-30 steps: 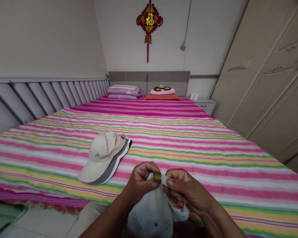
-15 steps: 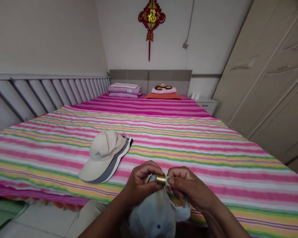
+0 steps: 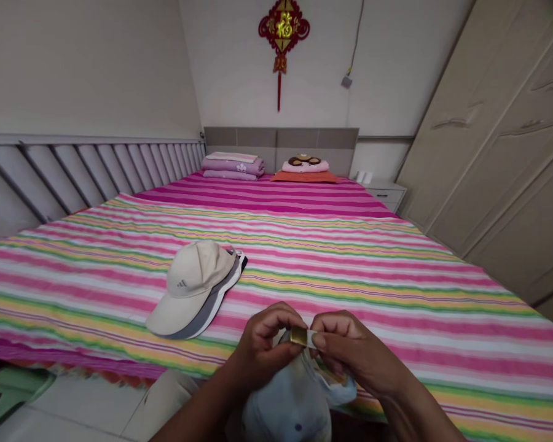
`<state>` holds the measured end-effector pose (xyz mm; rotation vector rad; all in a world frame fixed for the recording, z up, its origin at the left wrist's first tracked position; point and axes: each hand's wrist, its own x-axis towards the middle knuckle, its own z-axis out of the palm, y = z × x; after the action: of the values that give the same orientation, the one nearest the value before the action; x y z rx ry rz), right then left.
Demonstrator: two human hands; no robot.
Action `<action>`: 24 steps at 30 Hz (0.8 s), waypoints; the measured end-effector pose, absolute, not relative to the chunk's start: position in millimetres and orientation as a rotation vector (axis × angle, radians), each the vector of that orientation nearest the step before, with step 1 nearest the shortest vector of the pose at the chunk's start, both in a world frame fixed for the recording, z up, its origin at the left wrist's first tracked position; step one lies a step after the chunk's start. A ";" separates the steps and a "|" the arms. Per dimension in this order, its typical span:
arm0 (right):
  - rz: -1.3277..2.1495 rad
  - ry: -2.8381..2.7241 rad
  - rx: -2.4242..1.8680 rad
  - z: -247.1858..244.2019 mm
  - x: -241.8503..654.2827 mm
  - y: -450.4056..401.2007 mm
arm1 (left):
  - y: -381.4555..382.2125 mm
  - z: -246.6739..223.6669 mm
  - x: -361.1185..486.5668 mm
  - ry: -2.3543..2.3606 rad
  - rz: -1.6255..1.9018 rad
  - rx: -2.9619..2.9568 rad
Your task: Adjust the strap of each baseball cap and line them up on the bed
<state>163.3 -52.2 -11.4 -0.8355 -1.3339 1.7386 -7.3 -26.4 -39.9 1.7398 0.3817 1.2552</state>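
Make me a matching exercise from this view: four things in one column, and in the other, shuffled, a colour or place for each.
Things
1. buckle
2. strap end
3. beige cap
4. stool

Colours and places
A. on top of the other caps
B. pinched by the right hand
C. green, at the lower left of the view
D. gold-coloured, at the fingertips of the left hand

Right pairs: 1-D, 2-B, 3-A, 4-C
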 end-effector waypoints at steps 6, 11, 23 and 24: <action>1.752 -1.272 -0.848 -12.8 160.8 -55.1 | -28.5 -46.3 -3.8 0.435 1.285 1.668; 1.823 -1.193 -0.828 -20.2 158.2 -53.7 | -26.1 -47.3 -6.8 0.447 1.477 2.045; 1.831 -1.068 -0.781 -21.0 152.7 -53.4 | -31.6 -43.7 -6.2 0.455 1.258 1.588; 1.839 -1.058 -0.774 -21.8 152.1 -53.5 | -32.1 -43.2 -5.9 0.458 1.258 1.596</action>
<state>152.1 -53.5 -21.8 -0.7742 -1.0582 1.8387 -5.9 -32.1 -43.2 1.5961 0.4577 1.2578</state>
